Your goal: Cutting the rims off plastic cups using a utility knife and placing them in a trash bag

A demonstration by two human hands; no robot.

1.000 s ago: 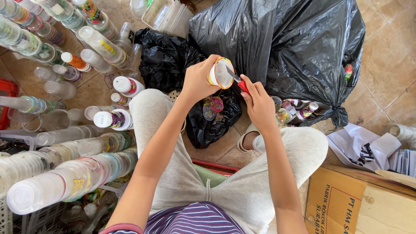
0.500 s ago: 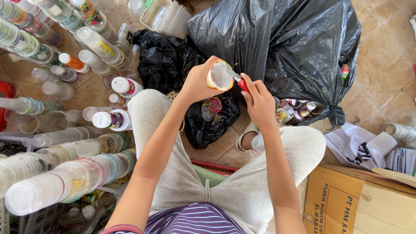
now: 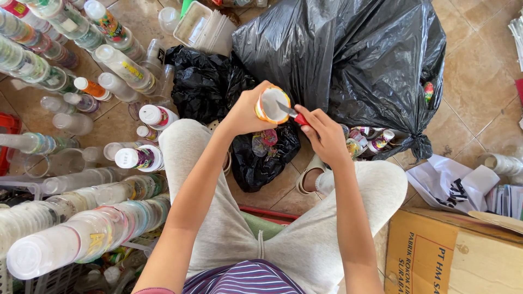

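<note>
Tiled floor (image 3: 479,81) | black bag (image 3: 348,60), stacked cups (image 3: 81,239) | left hand (image 3: 245,111) fingers clamp cup (image 3: 272,104) | right hand (image 3: 327,136) fingers grip knife (image 3: 291,113)

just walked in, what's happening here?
A person sits on a tiled floor among recyclables. The left hand holds a small plastic cup with an orange label, mouth toward the camera. The right hand grips a red-handled blade with its tip at the cup's rim. A large black rubbish bag lies just ahead, a smaller open black bag between the knees. Long stacks of nested clear cups lie on the person's left, a cardboard box on the right.
</note>
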